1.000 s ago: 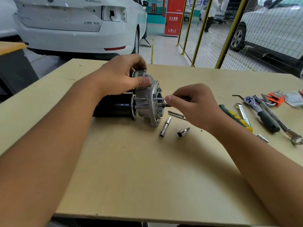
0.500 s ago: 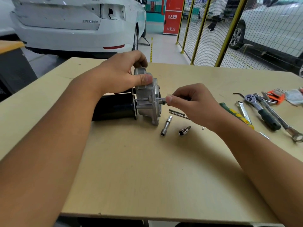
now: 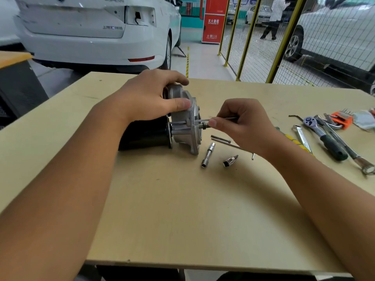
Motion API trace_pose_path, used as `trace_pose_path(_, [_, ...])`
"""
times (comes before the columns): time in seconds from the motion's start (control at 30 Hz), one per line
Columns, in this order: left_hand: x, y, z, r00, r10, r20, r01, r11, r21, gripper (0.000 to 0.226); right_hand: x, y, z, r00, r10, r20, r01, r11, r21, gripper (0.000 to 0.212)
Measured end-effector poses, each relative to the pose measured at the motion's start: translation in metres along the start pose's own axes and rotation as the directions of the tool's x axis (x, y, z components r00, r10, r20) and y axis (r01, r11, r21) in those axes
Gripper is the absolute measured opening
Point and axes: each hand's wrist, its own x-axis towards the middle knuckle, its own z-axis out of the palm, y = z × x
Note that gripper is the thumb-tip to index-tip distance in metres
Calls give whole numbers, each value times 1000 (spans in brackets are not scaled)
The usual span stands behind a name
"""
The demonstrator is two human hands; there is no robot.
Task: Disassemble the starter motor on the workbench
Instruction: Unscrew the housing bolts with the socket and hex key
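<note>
Two bare hands work on a starter motor lying mid-workbench. Left hand grips the silver housing; right hand pinches a long through bolt, now drawn further out than a second ago, so the housing should soon come free.

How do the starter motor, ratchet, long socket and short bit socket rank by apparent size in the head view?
1. Starter motor, partly hidden by the left hand.
2. Ratchet.
3. Long socket.
4. Short bit socket.
</note>
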Motion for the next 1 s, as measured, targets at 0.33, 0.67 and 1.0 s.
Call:
trace_pose_path(0.33, [-17,25,27,961,275,-24,-259,928,269,36,-4,3,3,989,-136,-60,129,985,-115,20])
trace_pose_path(0.67, [-8,24,39,971,236,-44,-220,948,231,32,0,12,-48,947,129,295,-241,891,385,14])
trace_pose_path(1.0, [-7,20,38,968,250,-37,-235,944,230,35,-1,7,-47,963,13,268,-111,928,355,27])
